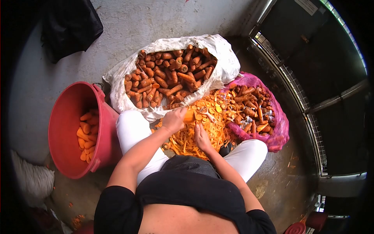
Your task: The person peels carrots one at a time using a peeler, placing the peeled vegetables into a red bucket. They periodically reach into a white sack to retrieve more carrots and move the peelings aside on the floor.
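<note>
My left hand (175,119) is closed around a peeled orange carrot (189,116), held above a heap of carrot peelings (194,137). Just below and to the right is my right hand (201,139), its fingers together and pointing up towards the carrot. What those fingers hold is too small to make out. A pale, loop-shaped tool (210,117), perhaps a peeler, shows beyond my fingertips against the peelings. Cut carrot ends lie among the strips. Behind the heap, a white sack (226,58) lies open, full of unpeeled carrots (167,74).
A red bucket (58,128) with peeled carrots (87,134) stands on the left. To the right lies a pink mesh bag (279,132) of carrot pieces and scraps. A black bag (70,29) hangs at the wall; dark metal panels (339,93) line the right.
</note>
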A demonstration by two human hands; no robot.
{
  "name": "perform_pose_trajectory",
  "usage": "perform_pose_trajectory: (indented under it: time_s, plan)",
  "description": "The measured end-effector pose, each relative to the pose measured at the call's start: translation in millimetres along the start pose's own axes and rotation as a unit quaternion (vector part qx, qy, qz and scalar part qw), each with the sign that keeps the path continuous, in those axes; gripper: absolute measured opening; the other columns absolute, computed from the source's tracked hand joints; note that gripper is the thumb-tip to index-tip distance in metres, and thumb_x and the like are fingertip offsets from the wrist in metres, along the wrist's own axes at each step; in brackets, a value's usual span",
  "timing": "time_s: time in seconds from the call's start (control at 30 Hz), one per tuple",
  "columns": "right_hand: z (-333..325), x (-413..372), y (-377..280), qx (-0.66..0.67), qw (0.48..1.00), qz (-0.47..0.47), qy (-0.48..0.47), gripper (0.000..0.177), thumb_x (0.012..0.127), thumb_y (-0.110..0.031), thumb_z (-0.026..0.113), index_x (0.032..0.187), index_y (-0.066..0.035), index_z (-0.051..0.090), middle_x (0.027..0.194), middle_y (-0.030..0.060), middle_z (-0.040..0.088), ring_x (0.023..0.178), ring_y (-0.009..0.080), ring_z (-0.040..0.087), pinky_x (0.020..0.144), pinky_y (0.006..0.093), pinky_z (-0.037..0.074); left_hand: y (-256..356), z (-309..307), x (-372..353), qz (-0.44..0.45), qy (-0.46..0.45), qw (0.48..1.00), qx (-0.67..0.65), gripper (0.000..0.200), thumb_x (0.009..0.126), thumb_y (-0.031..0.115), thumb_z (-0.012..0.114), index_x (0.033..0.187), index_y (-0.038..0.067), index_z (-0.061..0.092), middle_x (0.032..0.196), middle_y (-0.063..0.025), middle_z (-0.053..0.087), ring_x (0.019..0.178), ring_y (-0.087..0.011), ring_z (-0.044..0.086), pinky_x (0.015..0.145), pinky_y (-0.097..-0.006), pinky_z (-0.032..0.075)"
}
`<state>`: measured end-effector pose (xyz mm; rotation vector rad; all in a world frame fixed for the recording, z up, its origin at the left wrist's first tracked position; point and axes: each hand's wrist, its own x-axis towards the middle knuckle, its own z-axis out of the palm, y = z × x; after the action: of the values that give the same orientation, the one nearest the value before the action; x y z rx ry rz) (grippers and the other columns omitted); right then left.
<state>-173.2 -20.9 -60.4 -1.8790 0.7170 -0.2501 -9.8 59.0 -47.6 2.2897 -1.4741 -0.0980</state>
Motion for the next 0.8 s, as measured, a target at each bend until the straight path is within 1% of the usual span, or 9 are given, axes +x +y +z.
perform_pose_trajectory:
  time_s: [0.07, 0.2, 0.3, 0.37, 0.47, 0.57, 0.6, 0.7, 0.8]
  plan:
    - [0.4, 2.4, 2.1, -0.007, 1.000, 0.003, 0.002, 0.040, 0.101, -0.037, 0.029, 0.099, 0.001, 0.043, 0.084, 0.0275, 0.052, 0.081, 0.0477, 0.050, 0.072, 0.0479, 0.040, 5.5, 0.3, -1.6, -0.070, -0.077, 0.994, -0.038, 0.041, 0.065, 0.006, 0.064, 0.103, 0.007, 0.049, 0.089, -0.0126, 0.062, 0.081, -0.0322, 0.064, 0.067, -0.0413, 0.052]
    - [2.3, 2.8, 2.0, -0.017, 1.000, -0.013, 0.011, 0.041, 0.101, -0.038, 0.029, 0.101, 0.000, 0.042, 0.085, 0.0281, 0.052, 0.084, 0.0480, 0.050, 0.075, 0.0476, 0.040, 1.8, -2.2, -1.5, -0.025, -0.031, 0.999, -0.023, 0.036, 0.067, 0.004, 0.060, 0.101, 0.005, 0.049, 0.093, -0.0168, 0.063, 0.080, -0.0365, 0.064, 0.067, -0.0443, 0.052]
    - [4.5, 3.1, -0.2, -0.012, 1.000, -0.007, 0.016, 0.041, 0.102, -0.038, 0.029, 0.097, 0.000, 0.043, 0.083, 0.0223, 0.049, 0.078, 0.0395, 0.050, 0.073, 0.0433, 0.040, 0.0, -2.7, -3.0, -0.009, 0.003, 1.000, -0.012, 0.036, 0.067, 0.006, 0.061, 0.100, 0.005, 0.049, 0.094, -0.0178, 0.064, 0.081, -0.0366, 0.064, 0.067, -0.0445, 0.052]
    - [5.0, 3.7, 2.3, -0.005, 1.000, 0.004, 0.002, 0.041, 0.101, -0.038, 0.029, 0.096, 0.000, 0.043, 0.083, 0.0226, 0.049, 0.079, 0.0404, 0.050, 0.073, 0.0438, 0.040, 0.2, -4.4, -4.7, -0.003, 0.012, 1.000, -0.024, 0.036, 0.066, 0.007, 0.061, 0.100, 0.005, 0.049, 0.093, -0.0187, 0.064, 0.081, -0.0369, 0.064, 0.068, -0.0445, 0.052]
    - [5.7, 3.1, 8.3, -0.010, 1.000, -0.011, 0.000, 0.041, 0.101, -0.038, 0.029, 0.095, 0.000, 0.042, 0.083, 0.0232, 0.049, 0.079, 0.0408, 0.050, 0.073, 0.0444, 0.040, 6.7, -11.0, -3.2, -0.073, -0.111, 0.991, -0.034, 0.040, 0.065, 0.008, 0.062, 0.103, 0.005, 0.049, 0.089, -0.0187, 0.065, 0.081, -0.0375, 0.064, 0.069, -0.0449, 0.052]
    - [7.1, 6.5, 13.1, -0.014, 0.999, -0.031, 0.016, 0.041, 0.101, -0.038, 0.029, 0.095, 0.000, 0.042, 0.083, 0.0237, 0.049, 0.079, 0.0402, 0.051, 0.074, 0.0445, 0.040, 4.8, -3.1, -3.3, -0.071, -0.079, 0.993, -0.046, 0.047, 0.064, 0.009, 0.062, 0.110, 0.007, 0.050, 0.084, -0.0185, 0.066, 0.081, -0.0379, 0.064, 0.071, -0.0456, 0.051]
    - [7.4, 7.1, 14.4, -0.015, 0.999, -0.036, 0.021, 0.041, 0.101, -0.038, 0.029, 0.095, 0.000, 0.042, 0.083, 0.0239, 0.049, 0.080, 0.0399, 0.051, 0.074, 0.0444, 0.040, 5.5, -1.9, -4.0, -0.076, -0.082, 0.993, -0.047, 0.049, 0.064, 0.009, 0.062, 0.112, 0.007, 0.051, 0.085, -0.0185, 0.066, 0.081, -0.0379, 0.064, 0.071, -0.0457, 0.051]
    - [5.8, 5.9, 16.5, -0.022, 1.000, 0.013, -0.017, 0.040, 0.101, -0.038, 0.029, 0.095, 0.000, 0.042, 0.083, 0.0244, 0.049, 0.081, 0.0411, 0.051, 0.076, 0.0440, 0.041, 5.4, -4.1, -3.4, -0.083, -0.095, 0.991, -0.044, 0.053, 0.064, 0.011, 0.063, 0.116, 0.008, 0.051, 0.088, -0.0185, 0.066, 0.082, -0.0376, 0.064, 0.071, -0.0456, 0.051]
    - [5.0, 6.3, 18.8, -0.025, 0.999, 0.023, -0.020, 0.040, 0.101, -0.038, 0.031, 0.097, 0.000, 0.042, 0.085, 0.0274, 0.053, 0.085, 0.0447, 0.053, 0.076, 0.0463, 0.042, 6.2, -3.6, -3.7, -0.079, -0.103, 0.990, -0.045, 0.054, 0.065, 0.012, 0.063, 0.118, 0.009, 0.051, 0.091, -0.0181, 0.066, 0.082, -0.0365, 0.064, 0.072, -0.0450, 0.052]
